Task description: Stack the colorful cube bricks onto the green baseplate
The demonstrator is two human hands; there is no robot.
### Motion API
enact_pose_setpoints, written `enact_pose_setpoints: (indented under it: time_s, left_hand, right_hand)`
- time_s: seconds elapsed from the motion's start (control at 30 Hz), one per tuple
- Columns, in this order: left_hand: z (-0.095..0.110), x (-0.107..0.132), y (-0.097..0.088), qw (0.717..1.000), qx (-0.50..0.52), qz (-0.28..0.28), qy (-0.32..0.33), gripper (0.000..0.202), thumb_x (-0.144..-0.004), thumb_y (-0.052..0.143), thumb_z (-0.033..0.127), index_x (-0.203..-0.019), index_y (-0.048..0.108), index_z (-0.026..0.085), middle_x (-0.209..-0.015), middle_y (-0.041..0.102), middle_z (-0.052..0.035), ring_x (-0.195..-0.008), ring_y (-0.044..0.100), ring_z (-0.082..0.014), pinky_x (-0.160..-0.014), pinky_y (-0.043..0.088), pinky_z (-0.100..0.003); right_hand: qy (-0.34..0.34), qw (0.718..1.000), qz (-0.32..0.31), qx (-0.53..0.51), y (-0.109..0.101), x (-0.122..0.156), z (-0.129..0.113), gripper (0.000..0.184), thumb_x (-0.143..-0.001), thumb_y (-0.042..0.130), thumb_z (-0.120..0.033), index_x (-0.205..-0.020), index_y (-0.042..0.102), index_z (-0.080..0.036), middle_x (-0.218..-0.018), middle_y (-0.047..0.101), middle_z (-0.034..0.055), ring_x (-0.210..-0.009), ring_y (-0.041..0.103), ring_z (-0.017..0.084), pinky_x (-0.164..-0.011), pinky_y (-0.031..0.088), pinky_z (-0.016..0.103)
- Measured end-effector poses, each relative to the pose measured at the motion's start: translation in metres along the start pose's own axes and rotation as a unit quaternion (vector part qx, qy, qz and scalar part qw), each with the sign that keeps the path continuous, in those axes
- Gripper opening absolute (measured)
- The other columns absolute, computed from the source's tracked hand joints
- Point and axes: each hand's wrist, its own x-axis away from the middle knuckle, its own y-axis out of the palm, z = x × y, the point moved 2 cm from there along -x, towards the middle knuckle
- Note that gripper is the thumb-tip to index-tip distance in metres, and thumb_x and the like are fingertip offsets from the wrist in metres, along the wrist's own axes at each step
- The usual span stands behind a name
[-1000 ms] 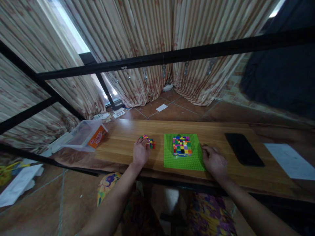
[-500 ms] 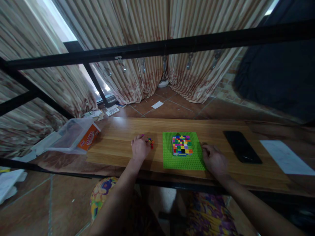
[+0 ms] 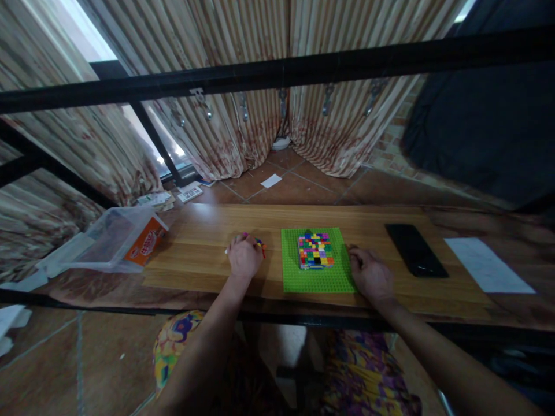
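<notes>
A green baseplate (image 3: pixel 314 277) lies on the wooden table (image 3: pixel 199 260), with a block of many-coloured small bricks (image 3: pixel 315 250) built on its far half. My left hand (image 3: pixel 243 257) rests left of the plate, fingers curled over a small heap of loose coloured bricks (image 3: pixel 259 243) that it mostly hides. My right hand (image 3: pixel 370 276) lies at the plate's right edge with its fingers bent and pressed against the edge.
A clear plastic tub (image 3: pixel 113 240) with an orange label lies tipped at the table's left end. A black phone (image 3: pixel 415 250) and a white sheet (image 3: pixel 488 264) lie to the right. A black metal bar (image 3: pixel 277 72) crosses overhead; curtains hang behind.
My left hand has closed further over the loose bricks, covering most of the heap. The camera has shifted a little; my right hand stays at the plate's edge.
</notes>
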Motion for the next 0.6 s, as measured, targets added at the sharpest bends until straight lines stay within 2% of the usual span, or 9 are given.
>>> enact_pose_setpoints:
  time_s: [0.17,0.33,0.47,0.6]
  left_hand:
    - [-0.005,-0.003,0.003,1.000,0.004,0.002,-0.006,0.024,-0.085,0.046,0.021,-0.089,0.070,0.018,-0.105,0.067,-0.0112,-0.101,0.059,-0.0255,-0.088,0.046,-0.039]
    - [-0.006,-0.005,-0.001,0.986,0.146,0.038,0.067,0.016,-0.085,0.051,0.019,-0.083,0.067,0.017,-0.093,0.067,-0.0087,-0.092,0.061,-0.0216,-0.085,0.048,-0.035]
    - [0.018,0.006,-0.010,0.943,0.271,0.084,0.173,0.013,-0.088,0.052,0.020,-0.086,0.065,0.020,-0.094,0.066,-0.0056,-0.094,0.060,-0.0186,-0.087,0.048,-0.033]
    - [0.054,0.018,-0.016,0.920,0.291,0.091,0.246,0.014,-0.090,0.053,0.024,-0.090,0.067,0.021,-0.098,0.066,-0.0048,-0.096,0.059,-0.0180,-0.088,0.047,-0.034]
  right_hand:
    - [0.001,1.000,0.001,0.008,0.000,0.000,0.000,0.024,-0.089,0.046,-0.027,-0.093,0.068,-0.020,-0.088,0.067,0.0063,-0.073,0.060,0.017,-0.066,0.040,0.027]
    - [0.005,1.000,-0.002,0.000,-0.002,-0.001,-0.003,0.022,-0.089,0.047,-0.025,-0.092,0.068,-0.020,-0.089,0.067,0.0057,-0.076,0.061,0.018,-0.068,0.041,0.027]
    - [0.014,1.000,-0.003,-0.002,-0.004,-0.002,-0.006,0.021,-0.088,0.048,-0.023,-0.092,0.068,-0.020,-0.089,0.067,0.0053,-0.076,0.061,0.017,-0.068,0.041,0.026]
    - [0.017,1.000,-0.011,-0.005,-0.006,-0.002,-0.008,0.021,-0.088,0.047,-0.023,-0.092,0.068,-0.021,-0.089,0.066,0.0049,-0.078,0.061,0.018,-0.069,0.041,0.026]
